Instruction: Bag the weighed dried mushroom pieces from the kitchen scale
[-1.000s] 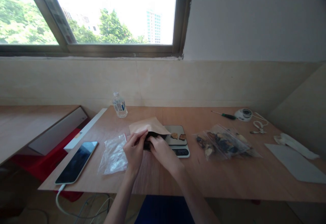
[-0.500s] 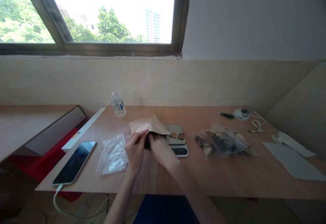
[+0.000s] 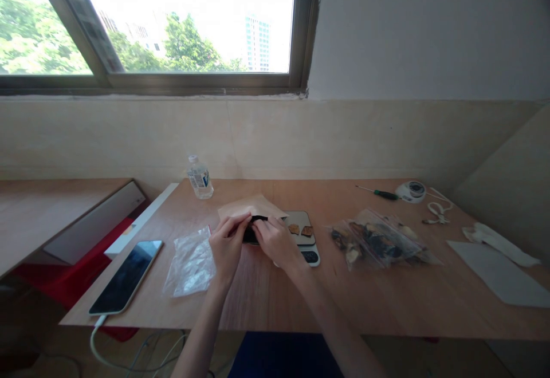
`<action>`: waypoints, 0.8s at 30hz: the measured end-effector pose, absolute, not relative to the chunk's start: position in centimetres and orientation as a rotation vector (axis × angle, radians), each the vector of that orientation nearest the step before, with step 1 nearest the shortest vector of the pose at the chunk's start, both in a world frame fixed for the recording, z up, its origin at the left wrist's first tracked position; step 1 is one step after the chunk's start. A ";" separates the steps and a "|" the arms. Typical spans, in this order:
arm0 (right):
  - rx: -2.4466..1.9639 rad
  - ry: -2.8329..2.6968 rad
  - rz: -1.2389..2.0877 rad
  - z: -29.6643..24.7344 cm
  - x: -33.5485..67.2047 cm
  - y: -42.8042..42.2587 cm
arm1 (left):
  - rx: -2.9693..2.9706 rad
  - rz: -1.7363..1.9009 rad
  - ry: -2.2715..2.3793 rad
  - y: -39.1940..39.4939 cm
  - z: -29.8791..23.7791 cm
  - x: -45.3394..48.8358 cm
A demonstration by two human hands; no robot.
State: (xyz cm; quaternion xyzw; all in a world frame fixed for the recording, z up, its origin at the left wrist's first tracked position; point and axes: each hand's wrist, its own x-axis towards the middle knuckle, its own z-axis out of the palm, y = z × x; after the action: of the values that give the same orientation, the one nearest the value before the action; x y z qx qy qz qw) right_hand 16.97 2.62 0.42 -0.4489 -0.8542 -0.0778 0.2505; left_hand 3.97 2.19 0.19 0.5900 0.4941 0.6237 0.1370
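Note:
A brown paper bag (image 3: 246, 204) with a dark inside lies in front of me, its mouth towards me. My left hand (image 3: 227, 243) pinches the left side of the mouth between thumb and fingers. At the right side of the mouth my right hand (image 3: 275, 240) is closed on the bag's edge, fingertips bent in over the opening. Partly behind the bag and right hand is a kitchen scale (image 3: 303, 221). Two brown dried pieces (image 3: 306, 231) rest on its plate. The bag's contents cannot be made out.
A clear zip bag (image 3: 192, 263) lies left of my hands, beside a plugged-in phone (image 3: 126, 278). Filled zip bags (image 3: 378, 240) are on the right. Farther back stand a water bottle (image 3: 200, 178), a screwdriver (image 3: 384, 195) and a white camera (image 3: 411, 192).
My right hand has drawn back from inside the bag's mouth to its right edge. The left hand keeps its pinch. The view has shifted slightly.

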 end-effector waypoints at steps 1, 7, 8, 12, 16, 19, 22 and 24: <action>-1.213 -2.312 -0.233 0.3 17.2 2.6 | 1.712 1.794 1.422 2.2 0.2 3.9; -1.056 -2.191 -0.379 -0.3 19.1 3.1 | 1.697 1.733 1.383 2.0 0.5 3.9; -1.024 -2.170 -0.395 -0.4 19.3 3.2 | 1.684 1.730 1.387 2.1 0.6 3.8; -0.958 -2.098 -0.415 -0.7 19.7 3.0 | 1.652 1.731 1.399 2.1 0.7 3.8; -0.961 -1.943 -0.376 -1.3 19.7 2.7 | 1.648 1.758 1.409 2.3 0.7 3.8; -0.958 -1.756 -0.288 -2.2 20.2 2.6 | 1.660 1.789 1.440 2.8 0.7 3.8; -1.031 -1.475 -0.169 -3.4 21.1 3.2 | 1.677 1.810 1.454 3.3 1.0 3.7; -1.119 -1.282 -0.073 -4.3 22.1 4.0 | 1.667 1.835 1.449 3.6 1.1 3.6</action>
State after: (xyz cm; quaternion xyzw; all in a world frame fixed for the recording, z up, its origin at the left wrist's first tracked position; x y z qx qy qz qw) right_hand 22.07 3.99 -4.26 -0.4941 -0.5664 -0.0321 0.6589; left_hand 3.61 3.61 1.11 0.5754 0.4999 0.6331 0.1348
